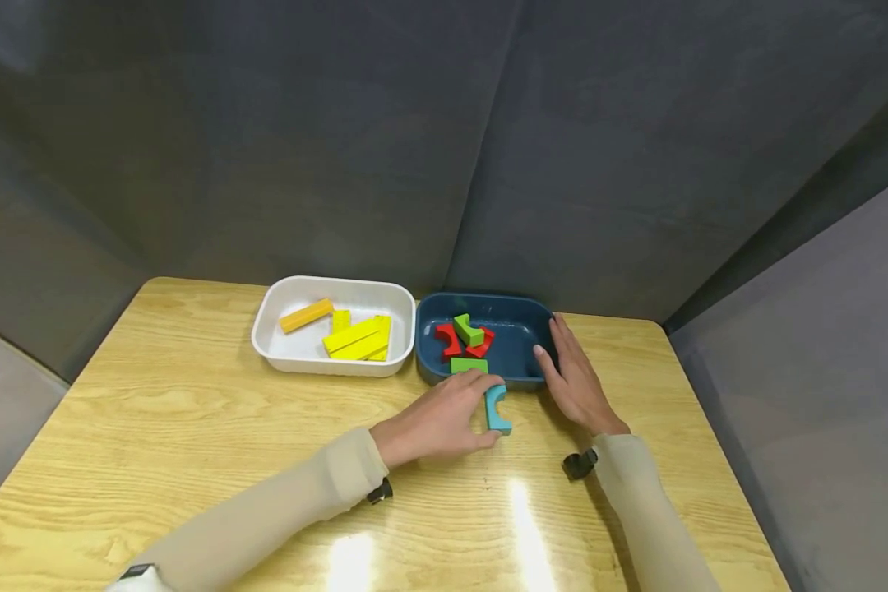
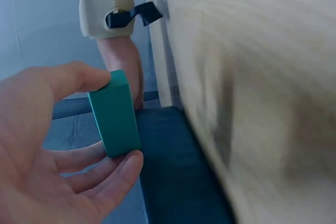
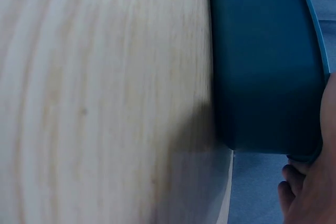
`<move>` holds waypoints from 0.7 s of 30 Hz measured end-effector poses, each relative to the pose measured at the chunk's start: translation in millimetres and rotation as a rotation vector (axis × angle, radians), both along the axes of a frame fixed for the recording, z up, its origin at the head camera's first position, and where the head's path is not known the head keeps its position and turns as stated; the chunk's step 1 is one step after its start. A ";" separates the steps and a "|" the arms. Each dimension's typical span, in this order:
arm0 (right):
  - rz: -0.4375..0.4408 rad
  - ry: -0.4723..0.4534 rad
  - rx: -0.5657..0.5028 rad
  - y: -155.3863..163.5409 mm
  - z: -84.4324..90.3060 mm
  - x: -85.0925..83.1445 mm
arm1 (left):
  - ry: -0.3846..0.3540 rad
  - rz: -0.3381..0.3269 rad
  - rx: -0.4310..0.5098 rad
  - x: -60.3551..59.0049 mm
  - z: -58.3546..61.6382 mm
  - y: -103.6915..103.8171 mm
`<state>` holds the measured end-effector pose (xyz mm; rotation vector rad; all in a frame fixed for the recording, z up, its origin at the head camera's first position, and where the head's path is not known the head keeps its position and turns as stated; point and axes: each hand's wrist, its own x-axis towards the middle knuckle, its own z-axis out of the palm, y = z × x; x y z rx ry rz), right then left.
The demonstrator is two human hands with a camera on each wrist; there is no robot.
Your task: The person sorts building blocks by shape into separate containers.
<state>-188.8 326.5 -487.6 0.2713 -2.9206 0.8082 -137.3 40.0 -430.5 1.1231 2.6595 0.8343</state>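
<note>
The left hand [image 1: 444,419] lies low on the wooden table [image 1: 192,427], just in front of the dark blue tray [image 1: 521,321], and its grip is pinching a teal arch-shaped block [image 1: 497,409]. In the left wrist view the block [image 2: 114,114] stands between the thumb on top and the fingers [image 2: 113,174] curled beneath it, with the open palm behind it. From the head view the block sits at the fingertips on the hand's right side, its curved notch facing away from the palm, its lower end on or just above the table; which of the 2 cannot be told. It lies just outside the tray's near wall.

The right hand [image 1: 573,374] rests against the tray's right near corner, fingers fairly straight and laid along the rim and outer wall. The right wrist view shows only fingertips [image 3: 302,192] touching the underside of the tray's edge [image 3: 268,77], so its grip is loose and flat against the tray, not pinching anything.

Inside the blue tray lie 2 red blocks [image 1: 464,339] with a green block [image 1: 469,329] on top, and another green block [image 1: 469,365] near the front wall. Beside it to the left, touching or nearly so, a white tray [image 1: 281,308] holds several yellow blocks [image 1: 358,337] and 1 orange bar [image 1: 307,315]
</note>
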 end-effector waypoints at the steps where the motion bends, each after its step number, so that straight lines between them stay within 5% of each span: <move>1: 0.001 0.000 -0.002 0.2 -0.2 0.1 | 0.002 0.007 0.003 -2.4 2.4 0.2; 12: -0.001 0.002 -0.022 -0.6 1.3 0.1 | 0.014 0.078 0.048 -34.3 23.2 8.9; 21: 0.015 0.011 -0.035 -0.3 -0.9 -0.5 | 0.021 0.102 0.019 -53.1 28.0 20.0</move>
